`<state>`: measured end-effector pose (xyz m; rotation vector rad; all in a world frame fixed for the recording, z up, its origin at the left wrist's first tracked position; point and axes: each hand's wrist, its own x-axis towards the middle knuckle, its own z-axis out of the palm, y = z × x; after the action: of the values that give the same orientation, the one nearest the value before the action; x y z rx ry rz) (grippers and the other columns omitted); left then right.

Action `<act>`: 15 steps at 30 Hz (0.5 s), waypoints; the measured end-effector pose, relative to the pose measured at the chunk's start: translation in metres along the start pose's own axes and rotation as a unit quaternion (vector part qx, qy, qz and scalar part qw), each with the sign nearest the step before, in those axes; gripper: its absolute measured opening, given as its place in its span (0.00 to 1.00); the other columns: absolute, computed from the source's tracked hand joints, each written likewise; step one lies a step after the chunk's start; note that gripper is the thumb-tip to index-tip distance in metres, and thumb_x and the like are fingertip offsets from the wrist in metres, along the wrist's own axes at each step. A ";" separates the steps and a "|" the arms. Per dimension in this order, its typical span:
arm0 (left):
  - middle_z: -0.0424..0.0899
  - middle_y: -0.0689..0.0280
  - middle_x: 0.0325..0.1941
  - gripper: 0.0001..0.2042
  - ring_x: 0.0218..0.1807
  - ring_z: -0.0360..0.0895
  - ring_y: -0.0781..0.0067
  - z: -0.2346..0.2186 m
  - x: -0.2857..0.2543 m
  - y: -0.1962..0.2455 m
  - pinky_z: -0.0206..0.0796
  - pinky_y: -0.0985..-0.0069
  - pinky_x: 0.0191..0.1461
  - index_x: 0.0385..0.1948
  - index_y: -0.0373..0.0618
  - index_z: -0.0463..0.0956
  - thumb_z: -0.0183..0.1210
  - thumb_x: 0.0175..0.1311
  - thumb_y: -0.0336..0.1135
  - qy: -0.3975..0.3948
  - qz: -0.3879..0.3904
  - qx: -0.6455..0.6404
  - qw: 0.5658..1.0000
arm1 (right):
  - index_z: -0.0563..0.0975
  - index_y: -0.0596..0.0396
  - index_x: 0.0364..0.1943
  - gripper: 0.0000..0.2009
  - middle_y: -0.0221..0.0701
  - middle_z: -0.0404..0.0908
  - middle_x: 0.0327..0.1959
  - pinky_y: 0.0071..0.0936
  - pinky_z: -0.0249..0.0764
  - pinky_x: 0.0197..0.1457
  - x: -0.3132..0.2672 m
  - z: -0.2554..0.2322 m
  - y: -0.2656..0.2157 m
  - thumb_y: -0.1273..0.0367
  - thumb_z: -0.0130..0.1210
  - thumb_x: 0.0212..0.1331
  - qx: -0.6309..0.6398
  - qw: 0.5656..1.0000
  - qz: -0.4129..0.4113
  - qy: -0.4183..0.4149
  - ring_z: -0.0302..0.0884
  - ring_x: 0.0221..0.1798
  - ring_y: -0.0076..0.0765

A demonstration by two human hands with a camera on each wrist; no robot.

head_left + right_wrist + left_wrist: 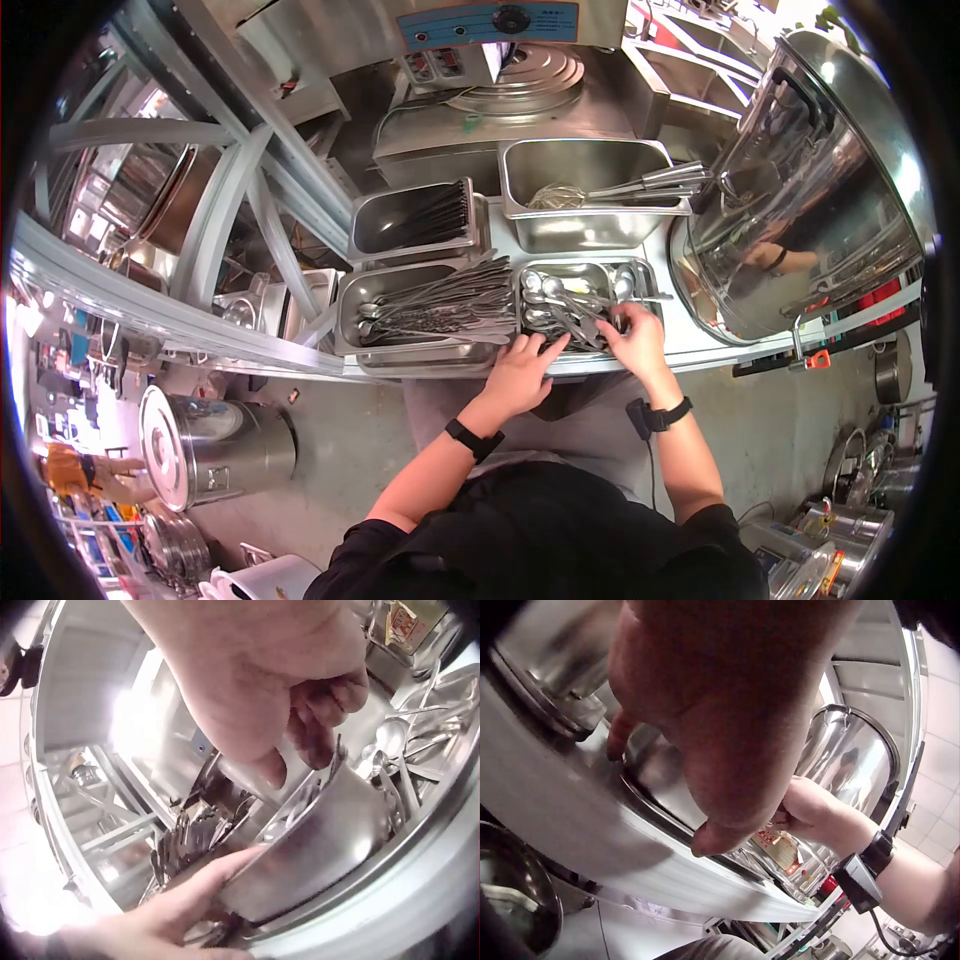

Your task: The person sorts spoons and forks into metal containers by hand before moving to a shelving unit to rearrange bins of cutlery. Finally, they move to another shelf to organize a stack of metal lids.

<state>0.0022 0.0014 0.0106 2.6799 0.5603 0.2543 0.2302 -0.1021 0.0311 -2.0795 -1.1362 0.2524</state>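
Observation:
My left hand (520, 372) rests at the front left corner of a small steel pan (315, 847) of spoons, its index finger straight along the wall in the right wrist view. Over this pan's right side is my right hand (637, 338), fingers bent and the thumb apart from them. Its fingertips are close to the spoons (560, 292), and nothing shows between them in the right wrist view. More spoons (391, 739) lie beside the small pan, inside a larger tray. Part of the small pan is behind my left hand in the left wrist view.
Left of the spoons stands a pan full of long-handled cutlery (440, 305). Behind it, another pan (365, 235) holds dark utensils. A deeper pan (585, 232) with whisks (640, 185) stands at the back. A tall steel drum (790, 210) is close on the right.

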 end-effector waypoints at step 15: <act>0.74 0.59 0.60 0.33 0.63 0.71 0.51 0.004 0.002 0.002 0.68 0.54 0.65 0.65 0.45 0.69 0.71 0.55 0.37 -0.001 -0.018 0.005 1.000 | 0.83 0.61 0.32 0.13 0.32 0.84 0.24 0.30 0.75 0.34 -0.002 -0.006 0.041 0.69 0.78 0.51 0.148 0.979 0.046 -0.134 0.77 0.27 0.26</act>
<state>0.0054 -0.0006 0.0078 2.6763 0.6097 0.2389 0.2581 -0.1206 0.0067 -1.8696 -1.0816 0.7214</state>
